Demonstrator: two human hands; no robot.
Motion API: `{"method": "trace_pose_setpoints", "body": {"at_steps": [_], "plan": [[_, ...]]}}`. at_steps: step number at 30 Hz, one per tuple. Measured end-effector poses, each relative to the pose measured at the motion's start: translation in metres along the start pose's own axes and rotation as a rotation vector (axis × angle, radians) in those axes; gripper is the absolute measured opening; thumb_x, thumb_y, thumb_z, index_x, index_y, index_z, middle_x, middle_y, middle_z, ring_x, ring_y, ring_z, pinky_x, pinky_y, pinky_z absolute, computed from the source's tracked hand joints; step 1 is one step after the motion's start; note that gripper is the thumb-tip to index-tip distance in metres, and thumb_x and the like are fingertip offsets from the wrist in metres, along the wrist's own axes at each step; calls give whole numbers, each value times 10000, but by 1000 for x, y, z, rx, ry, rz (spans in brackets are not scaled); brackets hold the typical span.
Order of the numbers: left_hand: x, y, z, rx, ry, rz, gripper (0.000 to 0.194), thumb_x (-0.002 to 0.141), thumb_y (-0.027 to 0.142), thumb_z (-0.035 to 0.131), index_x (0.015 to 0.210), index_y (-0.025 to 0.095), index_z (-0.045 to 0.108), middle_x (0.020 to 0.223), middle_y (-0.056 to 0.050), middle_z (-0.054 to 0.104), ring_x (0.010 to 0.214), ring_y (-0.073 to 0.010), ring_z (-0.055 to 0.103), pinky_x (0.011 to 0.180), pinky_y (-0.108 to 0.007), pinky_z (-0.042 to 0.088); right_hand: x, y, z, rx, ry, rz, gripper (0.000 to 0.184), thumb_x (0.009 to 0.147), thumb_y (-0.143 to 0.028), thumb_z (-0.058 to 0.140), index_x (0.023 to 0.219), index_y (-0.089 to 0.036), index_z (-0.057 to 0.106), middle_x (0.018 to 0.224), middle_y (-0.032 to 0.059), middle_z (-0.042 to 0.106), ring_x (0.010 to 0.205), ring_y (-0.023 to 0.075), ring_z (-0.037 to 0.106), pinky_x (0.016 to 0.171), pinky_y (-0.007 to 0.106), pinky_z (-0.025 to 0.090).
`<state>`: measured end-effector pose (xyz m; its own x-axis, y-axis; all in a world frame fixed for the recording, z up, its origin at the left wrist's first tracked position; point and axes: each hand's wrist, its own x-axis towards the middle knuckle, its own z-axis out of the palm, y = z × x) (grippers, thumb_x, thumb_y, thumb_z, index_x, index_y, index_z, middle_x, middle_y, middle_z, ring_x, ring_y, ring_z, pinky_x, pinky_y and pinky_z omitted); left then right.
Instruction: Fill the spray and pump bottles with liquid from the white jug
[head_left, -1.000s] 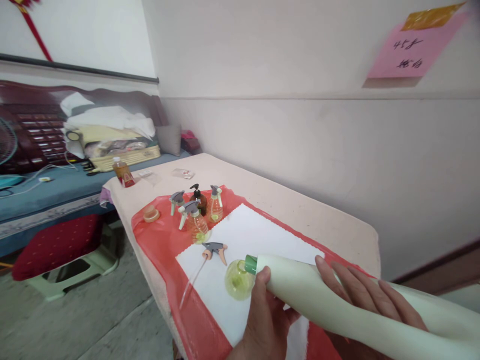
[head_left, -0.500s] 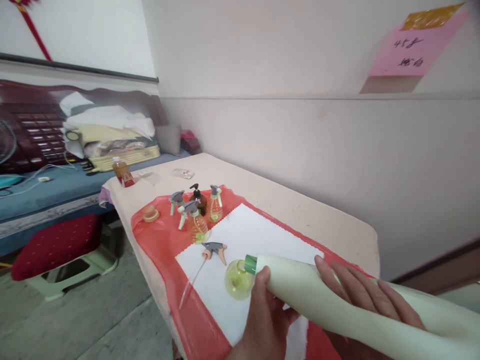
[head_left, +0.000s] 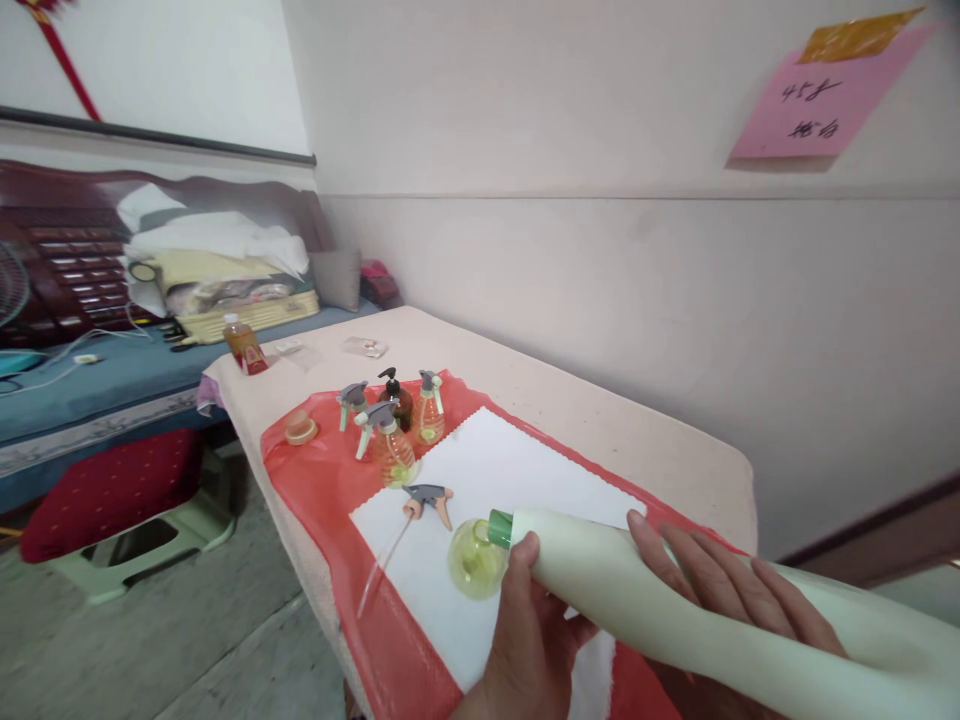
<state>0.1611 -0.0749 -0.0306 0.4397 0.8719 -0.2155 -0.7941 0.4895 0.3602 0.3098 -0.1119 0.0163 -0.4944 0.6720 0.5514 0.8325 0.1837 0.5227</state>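
Note:
A large pale green bottle point(head_left: 600, 560) lies tilted across my view, its green neck point(head_left: 500, 528) at the mouth of a small round clear bottle point(head_left: 477, 562). Yellow-green liquid shows in the clear bottle. My left hand point(head_left: 525, 640) grips the big bottle near its neck, thumb on the near side and fingers partly hidden beneath. Around its body lies my right hand point(head_left: 735, 585), fingers over the top and the rest hidden. A grey and peach spray trigger point(head_left: 429, 497) with a long thin tube rests on the white cloth point(head_left: 517, 465), left of the clear bottle.
Trigger spray bottles point(head_left: 394, 455) and a dark pump bottle point(head_left: 395, 398) stand on red plastic sheeting point(head_left: 322, 500). A roll of tape point(head_left: 301, 428) lies at its left. An amber bottle point(head_left: 245, 348) stands at the table's far edge. A wall borders the right side; a red-topped stool point(head_left: 120, 490) stands left.
The pink note on the wall hangs slightly lower, with less shadow under it. Both hands and the large bottle show no clear movement.

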Motion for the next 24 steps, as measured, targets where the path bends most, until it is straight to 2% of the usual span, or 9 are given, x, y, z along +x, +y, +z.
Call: {"method": "trace_pose_setpoints", "body": {"at_steps": [20, 24], "plan": [[0, 1, 1, -2, 8, 4, 663, 864, 571, 448, 1310, 94, 559, 1290, -164, 609, 1255, -344, 468, 957, -413, 395, -1, -1, 1, 19, 22, 27, 499, 940, -185, 387, 1439, -166, 390, 1437, 141, 481, 1256, 368, 503, 1009, 566, 434], [1, 0, 1, -10, 8, 7, 652, 864, 565, 452, 1299, 94, 572, 1284, -165, 613, 1251, -346, 470, 963, -423, 393, 0, 0, 1, 20, 22, 20, 509, 938, -182, 390, 1446, -157, 374, 1451, 144, 463, 1284, 382, 469, 1020, 584, 416]]}}
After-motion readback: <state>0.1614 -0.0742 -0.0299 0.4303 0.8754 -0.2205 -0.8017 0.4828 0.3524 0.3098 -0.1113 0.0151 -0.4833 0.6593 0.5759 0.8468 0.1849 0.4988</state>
